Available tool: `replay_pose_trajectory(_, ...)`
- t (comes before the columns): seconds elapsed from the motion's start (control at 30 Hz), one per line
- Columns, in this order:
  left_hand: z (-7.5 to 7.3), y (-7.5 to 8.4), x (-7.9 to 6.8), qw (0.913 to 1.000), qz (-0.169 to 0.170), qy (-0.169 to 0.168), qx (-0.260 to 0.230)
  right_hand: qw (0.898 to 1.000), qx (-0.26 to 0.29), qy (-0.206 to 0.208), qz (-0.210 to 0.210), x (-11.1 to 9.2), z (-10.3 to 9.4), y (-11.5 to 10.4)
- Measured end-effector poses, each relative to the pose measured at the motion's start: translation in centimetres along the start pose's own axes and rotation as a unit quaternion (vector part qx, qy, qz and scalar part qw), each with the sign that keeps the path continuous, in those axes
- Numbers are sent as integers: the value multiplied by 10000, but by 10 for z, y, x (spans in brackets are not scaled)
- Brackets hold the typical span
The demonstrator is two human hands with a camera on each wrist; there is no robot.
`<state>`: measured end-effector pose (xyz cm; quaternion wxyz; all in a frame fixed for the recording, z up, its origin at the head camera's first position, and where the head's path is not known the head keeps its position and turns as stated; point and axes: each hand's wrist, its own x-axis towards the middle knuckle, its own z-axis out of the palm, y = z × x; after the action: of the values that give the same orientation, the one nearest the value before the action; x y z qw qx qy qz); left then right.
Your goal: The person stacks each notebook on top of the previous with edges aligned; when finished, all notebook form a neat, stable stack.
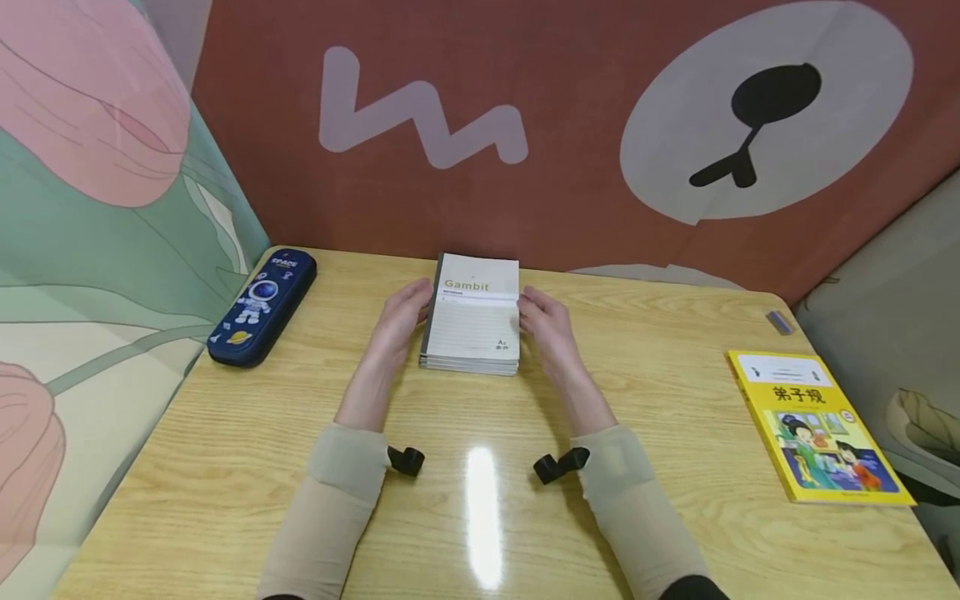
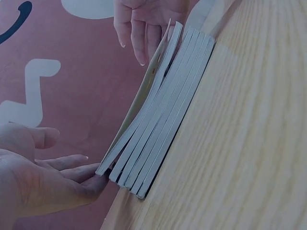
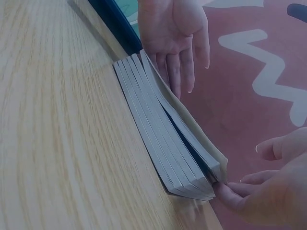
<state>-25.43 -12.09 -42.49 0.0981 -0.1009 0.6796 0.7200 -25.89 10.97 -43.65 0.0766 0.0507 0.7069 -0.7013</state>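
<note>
A stack of several notebooks point(image 1: 476, 321) lies near the table's back edge, its white top cover printed "Gambit". My left hand point(image 1: 405, 315) is at the stack's left side, and its fingers touch the edge in the left wrist view, thumb held apart. On the other side, my right hand point(image 1: 547, 321) touches the right edge with extended fingers, as the right wrist view shows at its lower right. In both wrist views the layered notebook edges point(image 2: 160, 115) show, with the top one bent and gaps between some of them. Neither hand curls round the stack.
A dark blue pencil case point(image 1: 262, 308) with an astronaut lies at the table's left edge. A yellow book point(image 1: 817, 429) lies at the right, and a small eraser-like block point(image 1: 780, 322) sits behind it. A printed wall covering point(image 1: 570, 200) rises behind the table point(image 1: 660, 375).
</note>
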Motion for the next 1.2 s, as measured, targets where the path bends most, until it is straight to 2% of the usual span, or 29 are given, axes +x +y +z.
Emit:
replay_pose_trajectory(0.43, -1, 5, 5, 10000, -14, -8, 71, 9999, -37, 0, -117, 5, 2, -5)
replay_pose_trajectory(0.8, 0, 2, 1, 9998, -130, -8, 161, 9999, -120, -17, -25, 0, 3, -1)
replay_pose_trajectory(1.07, 0, -5, -2, 9994, -277, 4, 224, 9998, -199, -7, 79, -5, 2, 4)
replay_pose_trajectory(1.2, 1, -4, -1, 9996, -203, 13, 191, 9997, -228, -27, 71, -5, 2, 2)
